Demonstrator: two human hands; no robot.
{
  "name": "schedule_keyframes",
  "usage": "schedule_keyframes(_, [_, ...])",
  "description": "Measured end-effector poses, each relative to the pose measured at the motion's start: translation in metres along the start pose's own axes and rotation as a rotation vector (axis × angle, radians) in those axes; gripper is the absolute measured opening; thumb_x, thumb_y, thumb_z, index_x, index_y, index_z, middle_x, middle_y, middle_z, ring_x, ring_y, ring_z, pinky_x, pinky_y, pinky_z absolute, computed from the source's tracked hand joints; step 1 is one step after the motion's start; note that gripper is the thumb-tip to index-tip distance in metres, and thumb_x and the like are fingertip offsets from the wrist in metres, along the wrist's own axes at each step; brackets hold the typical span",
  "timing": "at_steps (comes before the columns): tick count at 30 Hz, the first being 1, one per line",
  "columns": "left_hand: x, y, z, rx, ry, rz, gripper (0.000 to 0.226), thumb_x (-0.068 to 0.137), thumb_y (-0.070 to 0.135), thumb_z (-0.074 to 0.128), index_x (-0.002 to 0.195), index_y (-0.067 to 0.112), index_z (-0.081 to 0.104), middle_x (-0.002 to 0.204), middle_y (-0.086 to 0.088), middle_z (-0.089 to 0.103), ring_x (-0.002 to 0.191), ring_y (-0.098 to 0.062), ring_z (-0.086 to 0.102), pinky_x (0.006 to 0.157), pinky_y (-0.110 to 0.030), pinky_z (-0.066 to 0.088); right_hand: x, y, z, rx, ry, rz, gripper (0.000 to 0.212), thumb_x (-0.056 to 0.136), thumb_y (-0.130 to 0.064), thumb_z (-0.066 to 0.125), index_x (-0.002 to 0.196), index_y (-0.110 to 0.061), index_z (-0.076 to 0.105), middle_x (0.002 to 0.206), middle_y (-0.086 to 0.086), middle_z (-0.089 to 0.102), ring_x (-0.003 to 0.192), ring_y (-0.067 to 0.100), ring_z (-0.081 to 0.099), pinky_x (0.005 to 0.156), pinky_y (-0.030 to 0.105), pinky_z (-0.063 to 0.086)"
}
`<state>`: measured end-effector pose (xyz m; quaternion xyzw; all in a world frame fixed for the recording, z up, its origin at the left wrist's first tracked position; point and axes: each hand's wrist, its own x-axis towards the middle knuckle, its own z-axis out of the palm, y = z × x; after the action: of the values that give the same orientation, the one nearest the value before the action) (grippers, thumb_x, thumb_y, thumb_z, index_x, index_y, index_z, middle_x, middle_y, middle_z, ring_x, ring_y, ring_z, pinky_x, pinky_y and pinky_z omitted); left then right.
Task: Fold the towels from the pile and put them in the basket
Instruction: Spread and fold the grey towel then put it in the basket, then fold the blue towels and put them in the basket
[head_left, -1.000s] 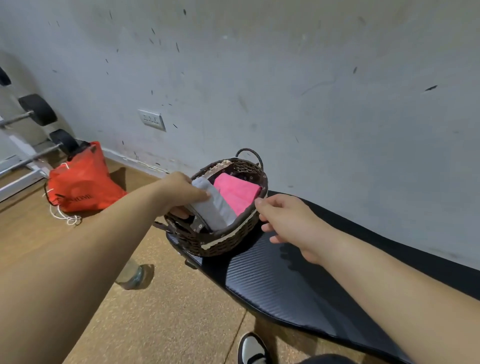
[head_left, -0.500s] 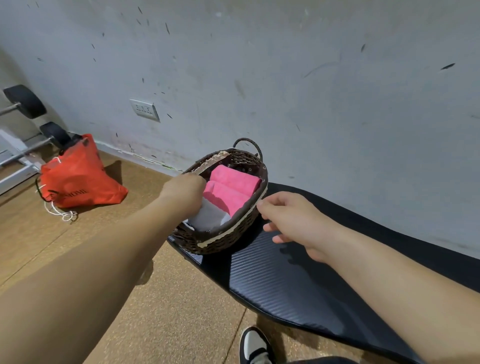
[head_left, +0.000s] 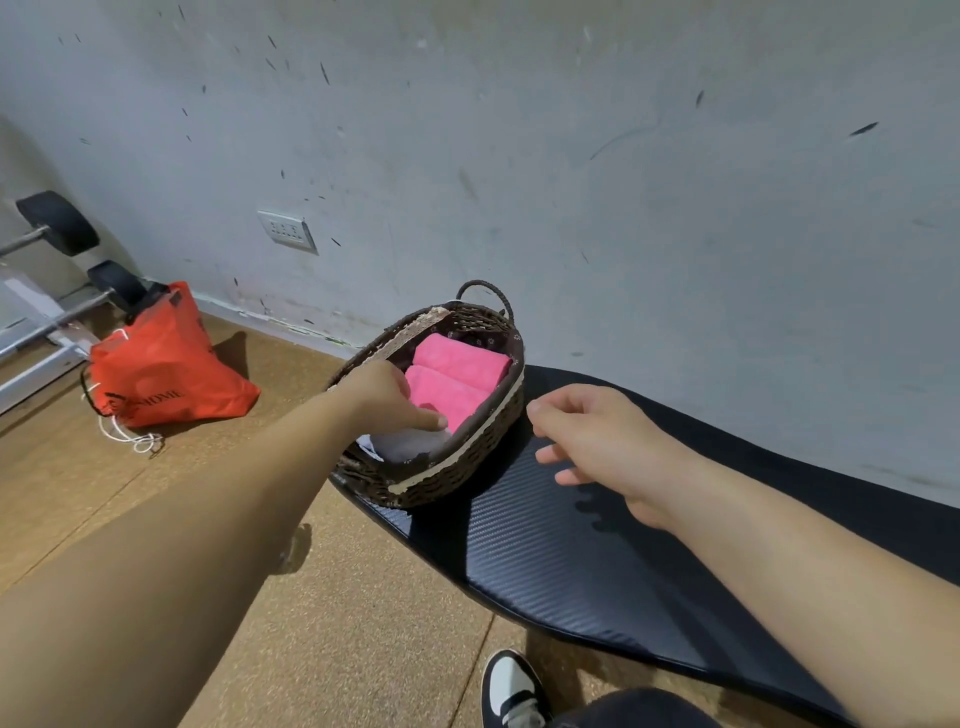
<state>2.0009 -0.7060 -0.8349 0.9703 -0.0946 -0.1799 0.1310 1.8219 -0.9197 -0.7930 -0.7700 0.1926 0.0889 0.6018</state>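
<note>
Left hand is down inside the basket, back to the camera, on top of the grey towel. One digit stretches flat along the towel's top. The rest are hidden under the hand, so I cannot tell if it pinches or only presses.

The towel sits directly under that hand, at the near end of the basket and below the rim. Its long axis runs crosswise, about parallel to the two pink towels packed just behind it toward the wall. It touches the nearer pink one. The left hand is the one on it.

Right hand hangs just beside the basket's right rim, not touching it, with fingers loosely curled on nothing.

The basket stands on the left end of the black bench. No pile is in view. A red bag is on the floor, well apart to the left.

My read is that placing is nearly done. Next the left hand lifts straight up and out, and the towel should stay put since it is wedged between the pink towel and the basket wall.

A second ago the grey towel stood tilted, sticking up over the rim in the left hand's grip. It then sank lower and now lies flat inside. The right hand had fingertips at the rim and has drawn off to the right. The second pink towel now shows in full.
</note>
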Motion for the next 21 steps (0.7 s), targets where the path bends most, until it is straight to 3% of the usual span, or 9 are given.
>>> schedule_keyframes(4, [-0.04, 0.021, -0.011, -0.353, 0.083, 0.089, 0.064, 0.07, 0.046, 0.093, 0.12, 0.011, 0.072, 0.115, 0.0, 0.069, 0.109, -0.017, 0.065, 0.097, -0.033, 0.052, -0.024, 0.004, -0.025, 0.008, 0.022, -0.01, 0.018, 0.101, -0.041, 0.058, 0.11, -0.03, 0.069, 0.112, -0.009, 0.069, 0.1, 0.01, 0.071, 0.089, 0.036, 0.062])
schedule_keyframes(9, [-0.106, 0.099, 0.005, -0.496, 0.16, 0.265, 0.033, 0.079, 0.037, 0.087, 0.106, 0.022, 0.074, 0.101, 0.012, 0.073, 0.096, -0.002, 0.069, 0.084, -0.017, 0.054, -0.068, 0.028, -0.08, 0.033, 0.107, 0.023, 0.019, 0.1, -0.04, 0.059, 0.107, -0.027, 0.072, 0.108, -0.005, 0.074, 0.097, 0.011, 0.074, 0.091, 0.04, 0.062])
schedule_keyframes(11, [-0.131, 0.139, 0.024, -0.559, 0.071, 0.315, 0.024, 0.082, 0.037, 0.085, 0.101, 0.025, 0.075, 0.095, 0.011, 0.076, 0.091, -0.001, 0.071, 0.08, -0.013, 0.056, -0.088, 0.046, -0.108, 0.046, 0.147, 0.042, 0.02, 0.1, -0.041, 0.06, 0.105, -0.026, 0.073, 0.106, -0.003, 0.076, 0.095, 0.012, 0.075, 0.09, 0.04, 0.062])
schedule_keyframes(14, [-0.159, 0.199, 0.066, -0.594, -0.096, 0.402, 0.022, 0.082, 0.038, 0.085, 0.099, 0.028, 0.075, 0.093, 0.008, 0.078, 0.089, -0.004, 0.074, 0.083, -0.026, 0.061, -0.116, 0.082, -0.153, 0.023, 0.202, 0.094, 0.023, 0.099, -0.044, 0.061, 0.104, -0.025, 0.072, 0.104, -0.002, 0.077, 0.093, 0.013, 0.076, 0.088, 0.038, 0.062])
schedule_keyframes(17, [-0.182, 0.256, 0.112, -0.539, -0.187, 0.486, 0.022, 0.082, 0.038, 0.083, 0.101, 0.03, 0.075, 0.094, 0.01, 0.078, 0.084, 0.002, 0.072, 0.075, -0.021, 0.057, -0.141, 0.121, -0.199, -0.036, 0.236, 0.145, 0.025, 0.098, -0.049, 0.061, 0.104, -0.028, 0.072, 0.102, -0.004, 0.077, 0.094, 0.012, 0.075, 0.089, 0.036, 0.061])
schedule_keyframes(21, [-0.202, 0.317, 0.161, -0.508, -0.291, 0.516, 0.023, 0.082, 0.038, 0.083, 0.103, 0.034, 0.074, 0.096, 0.013, 0.077, 0.088, 0.001, 0.072, 0.08, -0.023, 0.057, -0.175, 0.172, -0.259, -0.127, 0.304, 0.179, 0.033, 0.091, -0.055, 0.063, 0.096, -0.024, 0.073, 0.098, 0.001, 0.077, 0.094, 0.019, 0.074, 0.078, 0.033, 0.055])
